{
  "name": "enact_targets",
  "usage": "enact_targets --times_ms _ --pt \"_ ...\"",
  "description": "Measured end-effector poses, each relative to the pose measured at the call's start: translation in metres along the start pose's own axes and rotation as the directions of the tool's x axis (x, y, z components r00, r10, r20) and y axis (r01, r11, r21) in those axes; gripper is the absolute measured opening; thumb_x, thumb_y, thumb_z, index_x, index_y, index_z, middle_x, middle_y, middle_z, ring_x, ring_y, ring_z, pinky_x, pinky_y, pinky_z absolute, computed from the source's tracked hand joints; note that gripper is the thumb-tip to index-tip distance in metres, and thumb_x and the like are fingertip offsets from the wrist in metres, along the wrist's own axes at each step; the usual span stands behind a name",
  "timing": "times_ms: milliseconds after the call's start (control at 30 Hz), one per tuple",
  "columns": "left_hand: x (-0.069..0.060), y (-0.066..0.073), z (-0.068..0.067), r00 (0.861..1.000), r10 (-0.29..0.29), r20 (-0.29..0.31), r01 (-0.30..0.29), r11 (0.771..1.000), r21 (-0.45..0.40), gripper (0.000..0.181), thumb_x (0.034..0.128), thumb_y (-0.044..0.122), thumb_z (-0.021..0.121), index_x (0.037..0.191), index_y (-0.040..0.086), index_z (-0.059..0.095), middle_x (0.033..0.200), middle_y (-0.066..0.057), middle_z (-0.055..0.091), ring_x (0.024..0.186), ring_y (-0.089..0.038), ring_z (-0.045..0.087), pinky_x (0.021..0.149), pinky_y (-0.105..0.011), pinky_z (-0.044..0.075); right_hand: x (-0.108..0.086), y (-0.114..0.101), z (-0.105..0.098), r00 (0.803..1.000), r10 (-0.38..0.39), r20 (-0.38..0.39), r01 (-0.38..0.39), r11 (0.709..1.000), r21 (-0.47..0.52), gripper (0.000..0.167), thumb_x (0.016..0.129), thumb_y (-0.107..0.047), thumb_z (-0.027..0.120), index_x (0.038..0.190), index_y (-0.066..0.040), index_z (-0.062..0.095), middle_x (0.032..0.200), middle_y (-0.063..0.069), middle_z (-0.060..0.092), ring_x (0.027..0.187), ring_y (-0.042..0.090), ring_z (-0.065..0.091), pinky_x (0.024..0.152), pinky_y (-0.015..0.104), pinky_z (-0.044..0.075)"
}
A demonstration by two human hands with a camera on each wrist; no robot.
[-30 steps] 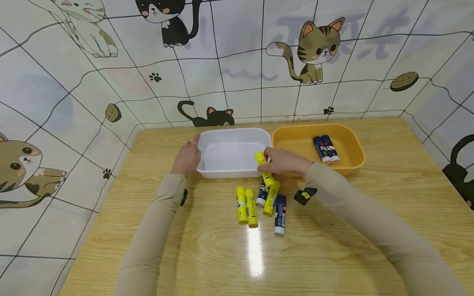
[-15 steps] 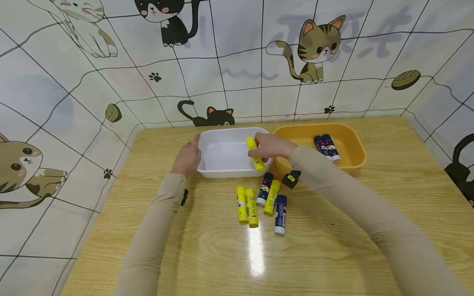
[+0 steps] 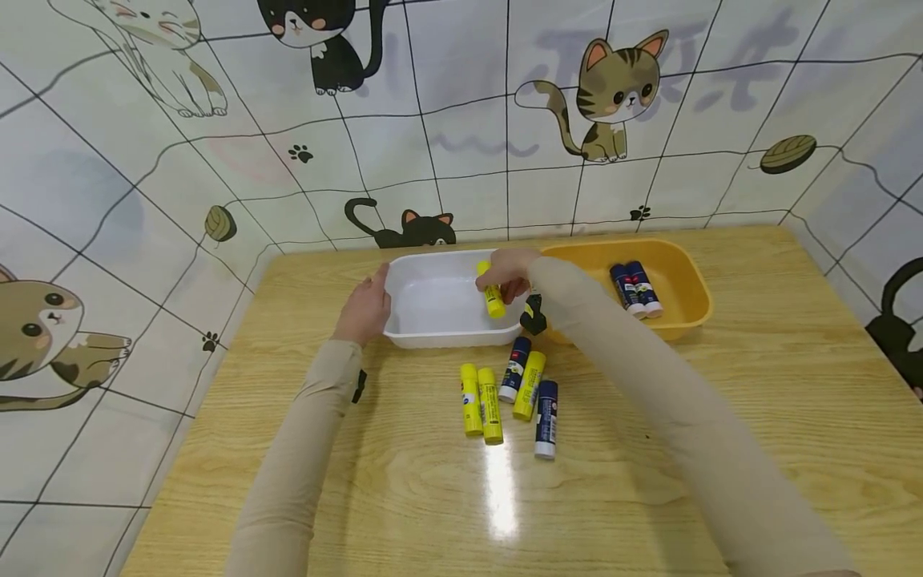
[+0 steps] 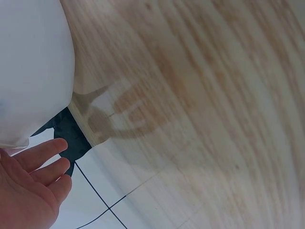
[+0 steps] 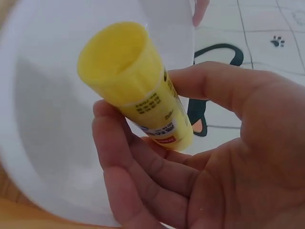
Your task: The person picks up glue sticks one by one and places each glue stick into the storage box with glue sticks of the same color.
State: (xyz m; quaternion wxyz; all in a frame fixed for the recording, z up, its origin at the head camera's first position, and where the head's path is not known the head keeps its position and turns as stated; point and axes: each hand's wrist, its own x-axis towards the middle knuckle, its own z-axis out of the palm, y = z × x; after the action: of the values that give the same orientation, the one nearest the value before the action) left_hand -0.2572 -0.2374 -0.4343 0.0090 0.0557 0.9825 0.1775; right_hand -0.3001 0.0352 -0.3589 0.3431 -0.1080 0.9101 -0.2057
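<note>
My right hand holds a yellow glue stick over the right part of the white tray. In the right wrist view, thumb and fingers pinch the yellow stick around its barrel, above the white tray. At the white tray's left end, my left hand rests against the rim. The left wrist view shows the left hand with its fingers extended beside the white tray; its thumb is mostly hidden.
A yellow tray right of the white one holds two blue glue sticks. In front of the trays lie several yellow sticks and two blue ones on the wooden table. A cat-patterned cloth stands behind.
My right hand has carried the yellow stick leftward and back, from above the loose sticks and the tray's front edge to over the white tray's inside. My left hand has stayed in place.
</note>
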Motion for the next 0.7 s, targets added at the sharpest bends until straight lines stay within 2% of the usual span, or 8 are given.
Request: enact_targets --times_ms 100,200,300,467,600,700 --pt "0.000 0.000 0.000 1.000 -0.005 0.008 0.005 1.000 0.000 0.055 0.1006 0.012 0.034 0.153 0.005 0.020 0.137 -0.031 0.046 0.133 -0.046 0.035 0.108 -0.055 0.031 0.007 0.000 -0.003 0.999 0.031 0.020 -0.031 0.999 0.016 0.035 0.092 -0.033 0.059 0.107 0.000 0.059 0.081 0.010 0.067 0.068 0.018 0.067 0.070 0.025 0.054" --pt "0.001 0.000 0.000 1.000 -0.009 0.009 0.009 1.000 0.000 0.055 0.1007 0.012 0.034 0.154 0.006 0.020 0.137 -0.031 0.046 0.133 -0.045 0.035 0.108 -0.055 0.031 0.012 -0.001 -0.005 0.998 0.055 0.037 -0.056 0.998 0.012 0.034 0.092 -0.029 0.060 0.108 0.001 0.060 0.089 0.013 0.069 0.075 0.022 0.069 0.072 0.024 0.055" --pt "0.001 -0.001 0.000 1.000 -0.010 0.006 0.010 1.000 0.003 0.055 0.1009 0.012 0.034 0.154 0.006 0.020 0.138 -0.031 0.045 0.133 -0.045 0.035 0.108 -0.055 0.031 0.016 -0.004 -0.005 0.996 0.081 0.036 -0.079 0.995 -0.056 0.033 0.092 -0.028 0.062 0.109 0.000 0.062 0.099 0.013 0.067 0.089 0.025 0.066 0.073 0.023 0.053" --pt "0.002 -0.002 0.001 1.000 -0.014 0.003 0.014 1.000 -0.012 0.055 0.1006 0.012 0.035 0.154 0.006 0.020 0.139 -0.030 0.045 0.134 -0.044 0.035 0.108 -0.055 0.030 0.015 -0.012 -0.005 0.986 0.164 -0.019 -0.165 0.975 -0.149 0.032 0.089 -0.030 0.067 0.110 -0.005 0.064 0.110 0.008 0.059 0.092 0.019 0.053 0.076 0.027 0.048" --pt "0.001 -0.002 0.002 1.000 -0.013 0.002 0.013 1.000 -0.012 0.055 0.1006 0.012 0.034 0.153 0.006 0.021 0.138 -0.030 0.046 0.133 -0.044 0.035 0.108 -0.055 0.031 0.006 -0.019 -0.003 0.966 0.255 -0.048 -0.257 0.966 -0.027 0.038 0.087 -0.024 0.071 0.118 -0.003 0.061 0.116 0.010 0.056 0.094 0.022 0.052 0.080 0.030 0.050" --pt "0.000 -0.001 0.001 1.000 -0.007 -0.003 0.007 1.000 -0.004 0.055 0.1003 0.012 0.033 0.153 0.005 0.021 0.137 -0.029 0.047 0.133 -0.043 0.036 0.109 -0.053 0.031 0.005 -0.022 0.000 0.947 0.314 -0.072 -0.312 0.949 0.046 0.037 0.087 -0.019 0.071 0.118 -0.002 0.060 0.114 0.010 0.054 0.092 0.023 0.052 0.077 0.030 0.051"
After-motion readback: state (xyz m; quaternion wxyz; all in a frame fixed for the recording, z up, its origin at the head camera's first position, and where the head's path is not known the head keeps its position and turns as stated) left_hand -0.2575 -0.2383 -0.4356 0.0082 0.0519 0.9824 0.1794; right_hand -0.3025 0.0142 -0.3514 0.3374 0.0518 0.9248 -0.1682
